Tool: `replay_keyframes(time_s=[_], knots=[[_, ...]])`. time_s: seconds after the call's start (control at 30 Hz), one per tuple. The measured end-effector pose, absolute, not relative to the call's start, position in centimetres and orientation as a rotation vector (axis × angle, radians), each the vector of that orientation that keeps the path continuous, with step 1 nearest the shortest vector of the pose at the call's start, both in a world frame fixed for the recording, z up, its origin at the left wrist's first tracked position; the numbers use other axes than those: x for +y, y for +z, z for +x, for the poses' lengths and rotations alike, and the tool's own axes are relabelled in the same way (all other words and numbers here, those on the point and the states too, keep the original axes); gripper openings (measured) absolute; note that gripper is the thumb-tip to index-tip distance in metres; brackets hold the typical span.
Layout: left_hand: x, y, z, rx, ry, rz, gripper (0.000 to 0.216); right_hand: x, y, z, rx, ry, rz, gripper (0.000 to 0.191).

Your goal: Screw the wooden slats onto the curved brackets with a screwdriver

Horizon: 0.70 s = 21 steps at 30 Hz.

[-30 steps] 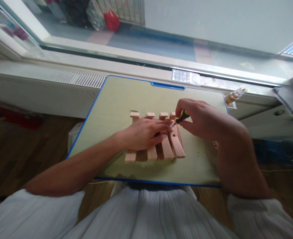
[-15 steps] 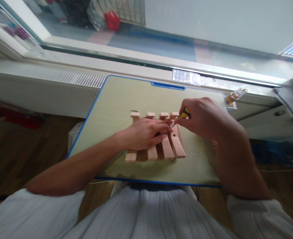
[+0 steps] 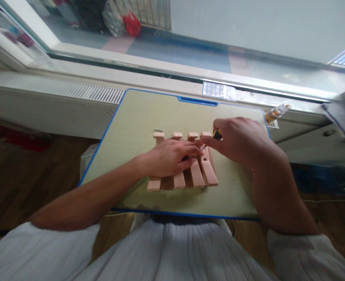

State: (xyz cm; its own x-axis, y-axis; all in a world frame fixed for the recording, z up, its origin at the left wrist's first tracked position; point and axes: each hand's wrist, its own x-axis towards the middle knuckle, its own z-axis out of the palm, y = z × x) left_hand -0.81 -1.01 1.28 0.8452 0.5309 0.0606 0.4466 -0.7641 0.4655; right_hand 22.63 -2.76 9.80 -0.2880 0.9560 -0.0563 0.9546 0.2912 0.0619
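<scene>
Pale wooden slats, joined side by side with hooked far ends, lie on the small table. Across them rests my left hand, fingers stretched out and thumb apart, its fingertips on the slats at the right. My right hand is closed round the yellow and black handle of a screwdriver. Its tip is hidden behind my fingers, close to a small metal piece on the rightmost slat. A dark hole shows lower on that slat.
A loose screw lies just beyond the slats. The table has a blue rim and a blue slot at its far edge. Behind it runs a windowsill with a clear package. A bottle-like item stands beyond the right corner.
My right hand has turned slightly with the screwdriver, and less of the handle shows. My left hand and the slats stay practically where they were.
</scene>
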Motion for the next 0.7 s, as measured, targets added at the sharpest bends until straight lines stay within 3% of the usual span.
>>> replay_keyframes(time_s=[0.13, 0.27, 0.7], knots=[[-1.0, 1.2, -0.9, 0.682, 0.273, 2.58, 0.037, -3.1, 10.1, 23.7, 2.572, -0.163, 1.729, 0.034], [-1.0, 1.3, -0.9, 0.684, 0.275, 2.577, 0.038, -3.1, 10.4, 24.3, 2.623, -0.258, 1.663, 0.025], [-1.0, 1.1, -0.9, 0.687, 0.279, 2.583, 0.038, -3.3, 10.5, 22.8, 2.672, -0.034, 1.799, 0.01]])
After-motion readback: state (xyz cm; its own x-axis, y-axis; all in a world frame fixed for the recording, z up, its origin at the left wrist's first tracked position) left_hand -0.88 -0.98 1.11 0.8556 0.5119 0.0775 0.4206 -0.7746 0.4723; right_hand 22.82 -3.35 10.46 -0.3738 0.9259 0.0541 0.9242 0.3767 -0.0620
